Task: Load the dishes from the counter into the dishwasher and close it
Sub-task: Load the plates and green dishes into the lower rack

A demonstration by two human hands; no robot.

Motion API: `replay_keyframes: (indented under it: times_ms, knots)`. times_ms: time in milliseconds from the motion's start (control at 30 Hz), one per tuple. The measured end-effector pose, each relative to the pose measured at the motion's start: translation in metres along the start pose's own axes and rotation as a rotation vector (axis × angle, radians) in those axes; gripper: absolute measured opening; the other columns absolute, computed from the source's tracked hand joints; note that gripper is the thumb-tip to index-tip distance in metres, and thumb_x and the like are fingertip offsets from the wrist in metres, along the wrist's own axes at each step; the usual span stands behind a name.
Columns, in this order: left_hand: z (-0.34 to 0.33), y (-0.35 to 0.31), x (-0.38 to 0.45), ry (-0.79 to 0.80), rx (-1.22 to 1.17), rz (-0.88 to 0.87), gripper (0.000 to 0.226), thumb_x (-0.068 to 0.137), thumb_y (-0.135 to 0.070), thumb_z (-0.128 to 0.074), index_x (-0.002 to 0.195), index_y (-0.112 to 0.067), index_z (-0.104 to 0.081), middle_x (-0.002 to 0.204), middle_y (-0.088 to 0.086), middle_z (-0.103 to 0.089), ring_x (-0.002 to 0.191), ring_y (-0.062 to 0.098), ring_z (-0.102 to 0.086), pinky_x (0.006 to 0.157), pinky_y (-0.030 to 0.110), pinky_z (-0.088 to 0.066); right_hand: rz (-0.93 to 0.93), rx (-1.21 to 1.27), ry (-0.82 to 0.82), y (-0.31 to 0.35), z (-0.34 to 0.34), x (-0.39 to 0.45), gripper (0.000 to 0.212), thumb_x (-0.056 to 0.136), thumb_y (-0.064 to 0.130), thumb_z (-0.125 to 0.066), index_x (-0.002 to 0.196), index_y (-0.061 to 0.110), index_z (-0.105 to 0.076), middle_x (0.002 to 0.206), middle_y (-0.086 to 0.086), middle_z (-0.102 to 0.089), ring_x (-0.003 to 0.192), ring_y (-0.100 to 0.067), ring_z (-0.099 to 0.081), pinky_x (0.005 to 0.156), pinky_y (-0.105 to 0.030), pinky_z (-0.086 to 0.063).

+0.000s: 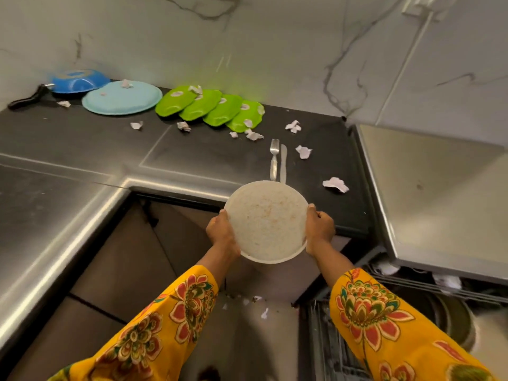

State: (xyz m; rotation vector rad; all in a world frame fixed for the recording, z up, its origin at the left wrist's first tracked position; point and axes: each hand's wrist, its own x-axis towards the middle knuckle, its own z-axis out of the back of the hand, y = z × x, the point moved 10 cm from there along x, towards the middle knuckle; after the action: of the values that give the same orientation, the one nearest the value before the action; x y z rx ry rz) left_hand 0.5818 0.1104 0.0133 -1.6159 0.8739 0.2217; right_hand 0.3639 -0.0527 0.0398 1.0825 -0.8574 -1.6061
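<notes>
White plate (266, 220): clasped at opposite rims by left hand (221, 234) and right hand (319, 229); dishwasher rack (327, 342), partly hidden, apparently lower right of grip.

Soiled white plate (266, 221) tilted, off the counter's (82, 141) edge.

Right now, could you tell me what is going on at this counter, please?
A person holds a dirty white plate by its rim, left hand and right hand on opposite sides, over the floor. Four green plates, a light blue plate, a fork and a knife wait on the counter.
</notes>
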Motion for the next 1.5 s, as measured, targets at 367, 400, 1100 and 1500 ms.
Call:
replay_keyframes:
  times_ms: [367, 400, 1100, 1500]
  knots:
    - [-0.042, 0.112, -0.089, 0.018, 0.090, 0.077, 0.015, 0.097, -0.022, -0.047, 0.088, -0.014, -0.056, 0.083, 0.002, -0.057, 0.073, 0.020, -0.053, 0.080, 0.041, -0.048, -0.115, -0.004, -0.069, -0.085, 0.138, 0.007, 0.037, 0.094, 0.035, -0.045, 0.091, 0.002, -0.062, 0.095, -0.013, -0.058, 0.087, -0.026, -0.050, 0.076, -0.035, -0.040]
    - [-0.045, 0.123, -0.098, 0.021, 0.103, 0.084, 0.015, 0.097, -0.023, -0.046, 0.088, -0.015, -0.056, 0.083, 0.002, -0.057, 0.074, 0.020, -0.053, 0.081, 0.042, -0.048, -0.126, 0.002, -0.073, -0.093, 0.150, 0.005, 0.038, 0.094, 0.035, -0.045, 0.093, 0.001, -0.062, 0.097, -0.014, -0.058, 0.088, -0.026, -0.050, 0.078, -0.036, -0.041]
    - [-0.060, 0.276, -0.170, -0.008, 0.427, 0.216, 0.014, 0.097, -0.020, -0.046, 0.101, -0.012, -0.057, 0.106, 0.011, -0.060, 0.101, 0.033, -0.059, 0.090, 0.052, -0.050, -0.573, 0.049, -0.070, -0.276, 0.273, -0.024, 0.034, 0.090, 0.017, -0.051, 0.113, -0.006, -0.059, 0.112, -0.022, -0.062, 0.102, -0.037, -0.058, 0.088, -0.046, -0.050]
    - [-0.081, 0.335, -0.158, 0.020, 0.480, 0.342, 0.020, 0.099, -0.012, -0.044, 0.115, -0.007, -0.054, 0.114, 0.014, -0.055, 0.096, 0.030, -0.052, 0.087, 0.046, -0.046, -0.853, 0.347, 0.065, -0.342, 0.259, -0.034, 0.032, 0.091, -0.006, -0.044, 0.123, -0.005, -0.052, 0.115, -0.021, -0.056, 0.094, -0.033, -0.051, 0.081, -0.043, -0.046]
